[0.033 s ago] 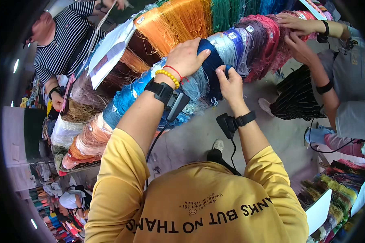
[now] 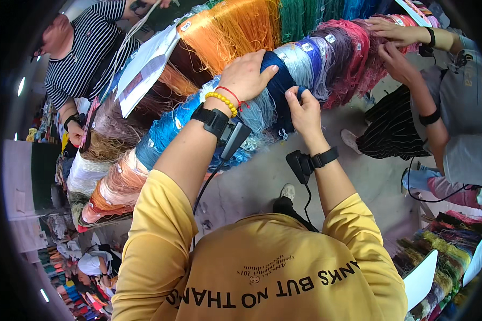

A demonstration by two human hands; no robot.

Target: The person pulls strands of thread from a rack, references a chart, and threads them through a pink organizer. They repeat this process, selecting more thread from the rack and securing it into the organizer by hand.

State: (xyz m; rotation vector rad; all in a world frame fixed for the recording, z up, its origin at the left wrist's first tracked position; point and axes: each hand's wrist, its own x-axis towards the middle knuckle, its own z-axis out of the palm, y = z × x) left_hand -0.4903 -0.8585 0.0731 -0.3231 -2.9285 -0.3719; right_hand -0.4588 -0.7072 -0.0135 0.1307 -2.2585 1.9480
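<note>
My left hand (image 2: 245, 73) lies flat over the hanging thread skeins, thumb stretched out across a dark navy skein (image 2: 282, 80). To its right, my right hand (image 2: 307, 113) is closed in a pinch on a bit of the navy thread at the skein's near side. Pale grey-blue thread (image 2: 261, 109) hangs under my left wrist, and light blue thread (image 2: 292, 56) borders the navy on the right. The left wrist wears a yellow bead bracelet (image 2: 221, 102) and a red cord. Each wrist also carries a strapped black device.
Orange skeins (image 2: 230, 32) hang behind my hands. A printed sheet (image 2: 147, 69) lies at the left. On the right, a co-worker's hands (image 2: 396, 32) touch pink and red skeins (image 2: 359, 48). A person in a striped shirt (image 2: 93, 45) stands far left. More skeins (image 2: 439, 251) hang lower right.
My hands and the navy skein stay in place. At top left, the raised hand of the person in stripes has shifted slightly; the co-worker's nearer hand at right has moved a little.
</note>
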